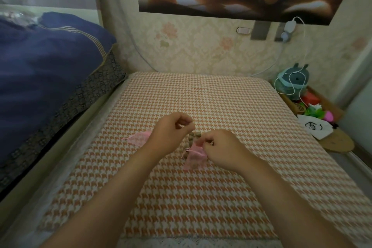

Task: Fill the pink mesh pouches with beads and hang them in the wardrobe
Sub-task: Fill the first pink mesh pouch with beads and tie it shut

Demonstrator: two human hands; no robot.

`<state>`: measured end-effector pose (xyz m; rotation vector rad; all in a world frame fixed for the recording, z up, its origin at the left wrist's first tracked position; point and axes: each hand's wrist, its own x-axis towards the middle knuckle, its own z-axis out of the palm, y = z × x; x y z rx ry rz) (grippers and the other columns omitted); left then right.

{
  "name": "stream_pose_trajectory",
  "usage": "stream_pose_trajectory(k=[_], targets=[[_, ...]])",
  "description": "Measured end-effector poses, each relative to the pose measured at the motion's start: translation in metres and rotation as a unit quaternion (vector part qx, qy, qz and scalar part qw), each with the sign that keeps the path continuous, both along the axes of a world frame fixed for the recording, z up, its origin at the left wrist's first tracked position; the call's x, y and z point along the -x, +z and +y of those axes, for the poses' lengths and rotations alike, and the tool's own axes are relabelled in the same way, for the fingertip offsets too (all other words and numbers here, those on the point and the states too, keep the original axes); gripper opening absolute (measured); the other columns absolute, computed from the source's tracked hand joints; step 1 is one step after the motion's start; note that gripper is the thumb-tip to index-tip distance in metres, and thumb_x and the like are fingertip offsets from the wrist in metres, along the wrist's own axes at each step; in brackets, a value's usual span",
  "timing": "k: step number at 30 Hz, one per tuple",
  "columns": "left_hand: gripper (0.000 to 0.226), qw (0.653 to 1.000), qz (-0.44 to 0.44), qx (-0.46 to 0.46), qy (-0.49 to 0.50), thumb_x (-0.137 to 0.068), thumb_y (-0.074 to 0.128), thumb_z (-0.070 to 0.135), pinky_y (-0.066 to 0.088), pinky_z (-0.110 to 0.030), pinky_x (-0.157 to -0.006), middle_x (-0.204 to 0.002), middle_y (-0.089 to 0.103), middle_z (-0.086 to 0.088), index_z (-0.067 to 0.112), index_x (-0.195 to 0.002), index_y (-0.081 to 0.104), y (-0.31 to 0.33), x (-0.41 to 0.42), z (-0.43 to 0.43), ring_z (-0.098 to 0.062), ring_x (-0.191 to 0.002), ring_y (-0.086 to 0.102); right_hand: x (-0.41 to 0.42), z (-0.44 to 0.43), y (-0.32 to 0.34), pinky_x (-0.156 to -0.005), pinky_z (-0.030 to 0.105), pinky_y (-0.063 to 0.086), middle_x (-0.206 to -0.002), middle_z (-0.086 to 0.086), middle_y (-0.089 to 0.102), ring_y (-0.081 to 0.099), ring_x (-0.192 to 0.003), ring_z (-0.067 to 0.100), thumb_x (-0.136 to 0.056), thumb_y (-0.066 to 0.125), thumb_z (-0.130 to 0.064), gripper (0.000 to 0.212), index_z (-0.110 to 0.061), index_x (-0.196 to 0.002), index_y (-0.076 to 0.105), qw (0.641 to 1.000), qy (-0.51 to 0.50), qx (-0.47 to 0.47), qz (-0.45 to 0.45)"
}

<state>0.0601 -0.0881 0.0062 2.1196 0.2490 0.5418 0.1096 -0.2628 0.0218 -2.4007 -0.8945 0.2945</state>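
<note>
Centre frame: the right hand pinches the mouth of the pink pouch on the checked mat. The left hand curls above the beads; whether it holds anything, can't tell. If that mouth sags shut, beads likely miss and roll away.

The cloth showed orange-and-cream houndstooth. The 2 mesh bags, left pouch and centre pouch, were pink; the beads tan; the quilt at upper left navy.
</note>
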Motion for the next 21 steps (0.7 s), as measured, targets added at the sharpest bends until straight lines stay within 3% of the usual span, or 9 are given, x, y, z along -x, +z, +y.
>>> stream_pose_trajectory(k=[2,5,7,10,13,15,21], targets=[[0.006,0.999,-0.005,0.006,-0.050,-0.086,0.074,0.024,0.048,-0.011,-0.071,-0.086,0.069,0.013,0.026,-0.090,0.070,0.014,0.011,-0.014,0.002,-0.079,0.062,0.000,0.000,0.001,-0.077,0.037,0.060,-0.095,-0.007,0.076,0.070,-0.078,0.013,-0.097,0.051,-0.023,0.027,-0.029,-0.101,0.077,1.000,-0.004,-0.009,0.009],[0.004,0.994,0.040,-0.059,-0.078,-0.085,0.073,0.028,0.049,-0.022,-0.080,-0.096,0.067,0.013,0.031,-0.086,0.070,0.014,0.022,-0.028,-0.004,-0.090,0.061,0.001,-0.001,0.005,-0.059,0.031,0.050,-0.070,-0.003,0.070,0.062,-0.060,0.011,-0.097,0.057,-0.024,0.027,-0.028,-0.073,0.069,0.999,-0.018,-0.028,0.038],[0.005,0.993,0.052,-0.079,-0.064,-0.086,0.072,0.030,0.049,-0.024,-0.078,-0.097,0.065,0.013,0.034,-0.086,0.069,0.012,0.024,-0.029,-0.003,-0.087,0.060,0.002,-0.002,0.005,-0.056,0.026,0.047,-0.064,-0.005,0.067,0.060,-0.057,0.009,-0.095,0.057,-0.018,0.033,-0.030,-0.066,0.065,0.999,-0.016,-0.021,0.039],[0.004,0.990,0.093,-0.090,-0.050,-0.086,0.071,0.030,0.053,-0.028,-0.074,-0.091,0.068,0.015,0.033,-0.087,0.070,0.009,0.024,-0.026,0.002,-0.074,0.059,0.002,-0.003,0.006,-0.065,0.028,0.052,-0.071,-0.006,0.072,0.065,-0.068,0.007,-0.089,0.057,-0.014,0.026,-0.027,-0.077,0.076,0.999,-0.017,-0.018,0.048],[0.003,0.984,0.132,-0.110,-0.053,-0.081,0.069,0.040,0.057,-0.036,-0.078,-0.088,0.070,0.018,0.040,-0.084,0.069,0.009,0.024,-0.023,0.000,-0.076,0.063,0.002,-0.004,0.005,-0.075,0.034,0.058,-0.084,-0.005,0.077,0.070,-0.079,0.010,-0.088,0.058,-0.016,0.025,-0.027,-0.091,0.080,0.999,-0.020,-0.011,0.043],[0.014,0.979,0.145,-0.137,-0.045,-0.078,0.065,0.048,0.058,-0.036,-0.077,-0.087,0.072,0.019,0.041,-0.089,0.072,0.012,0.025,-0.023,-0.001,-0.080,0.066,0.002,-0.004,0.006,-0.070,0.034,0.056,-0.078,-0.003,0.075,0.068,-0.071,0.012,-0.091,0.058,-0.016,0.025,-0.026,-0.093,0.080,0.999,-0.018,-0.010,0.035],[0.020,0.966,0.156,-0.204,-0.016,-0.087,0.061,0.041,0.057,-0.036,-0.070,-0.079,0.073,0.009,0.032,-0.091,0.078,0.019,0.028,-0.024,-0.009,-0.073,0.065,0.002,-0.002,0.005,-0.056,0.028,0.049,-0.077,-0.002,0.075,0.060,-0.058,0.011,-0.096,0.058,-0.018,0.023,-0.027,-0.101,0.079,0.999,-0.010,-0.033,0.042]])
